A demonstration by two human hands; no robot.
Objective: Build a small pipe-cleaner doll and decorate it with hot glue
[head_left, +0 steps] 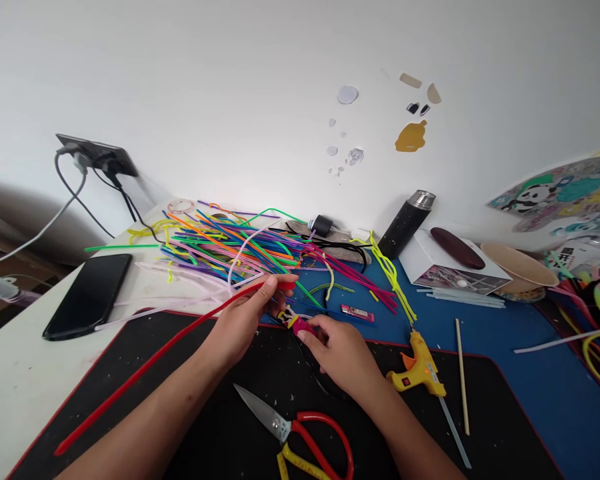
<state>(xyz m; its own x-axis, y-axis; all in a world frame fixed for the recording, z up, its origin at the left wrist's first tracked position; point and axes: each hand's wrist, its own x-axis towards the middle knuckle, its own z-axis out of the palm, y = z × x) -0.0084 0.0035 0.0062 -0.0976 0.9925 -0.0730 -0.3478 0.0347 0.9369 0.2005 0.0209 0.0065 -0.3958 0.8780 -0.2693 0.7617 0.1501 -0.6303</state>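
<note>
My left hand (243,323) is closed, pinching a long red pipe cleaner (153,365) near its upper end. The rest of it trails down to the left, above my forearm. My right hand (344,350) is closed around a small piece with pink and yellow parts (303,326), which looks made of pipe cleaner. That piece lies right beside my left fingertips; whether the two touch is unclear. Below my hands, scissors with red handles (307,433) lie spread on the black mat (205,427), over a yellow tape measure (303,465).
Behind my hands lies a heap of coloured pipe cleaners (220,243). To the right are a yellow glue gun (420,370), a wooden stick (462,377), a black thermos (406,225) and a white box (430,267). A black phone (87,297) rests at the left.
</note>
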